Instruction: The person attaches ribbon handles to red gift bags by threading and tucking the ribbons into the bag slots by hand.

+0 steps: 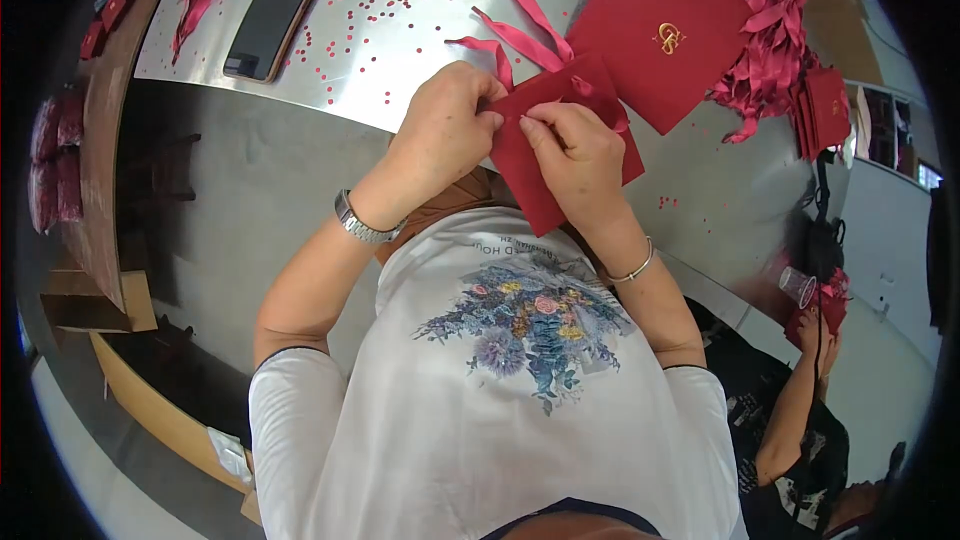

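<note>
Close in front of me, a red paper bag (pixel 527 185) is tilted at the table's near edge, its lower corner reaching toward my shirt. My left hand (pixel 450 120) is closed on the bag's upper left edge. Fingers of my right hand (pixel 583 155) are pinched together over the bag's face, near a pink-red ribbon (pixel 582 87). What exactly lies between those fingertips is too small to see. More ribbon ends (pixel 528 40) stick out beyond the bag onto the table. To the right lie larger red bags (pixel 665 35) with a gold emblem.
Red punched dots (pixel 375 10) are scattered over the metal table (pixel 200 35). A phone (pixel 280 15) lies at left. Bunched red ribbons (pixel 770 20) and a stack of red bags (pixel 825 110) are at right. Another person (pixel 790 400) sits at lower right, near a clear plastic cup (pixel 797 286).
</note>
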